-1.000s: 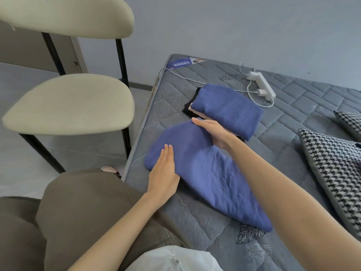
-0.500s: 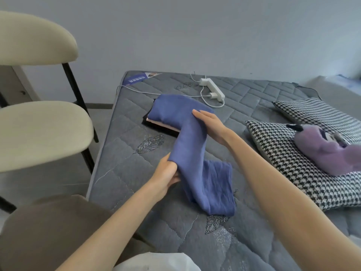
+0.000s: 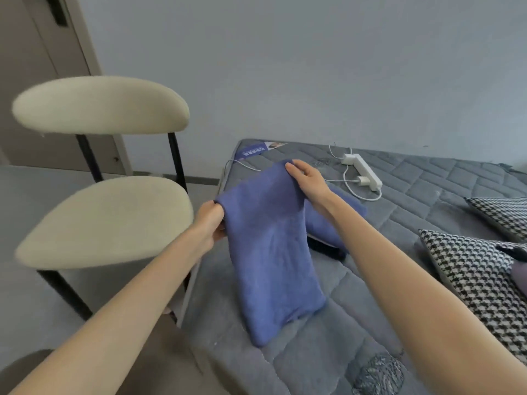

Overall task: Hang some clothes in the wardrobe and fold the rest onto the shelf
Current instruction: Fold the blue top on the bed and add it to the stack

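Observation:
A blue garment (image 3: 271,252) hangs folded lengthwise above the grey mattress (image 3: 413,223), its lower end touching the quilted surface. My left hand (image 3: 211,220) grips its near upper corner. My right hand (image 3: 306,181) holds the far upper corner, fingers over the top edge. Behind the hanging cloth lies a stack of folded clothes (image 3: 328,226), blue on top with a dark piece beneath, mostly hidden by the garment and my right forearm.
A cream chair (image 3: 105,218) with black legs stands left of the mattress. A white power strip (image 3: 362,171) with cables lies at the far side. Houndstooth pillows (image 3: 479,275) sit on the right. A door is at the far left.
Both hands have lifted the blue garment off the mattress and spread its top edge between them; it lay flat a second ago. My view has swung left and up.

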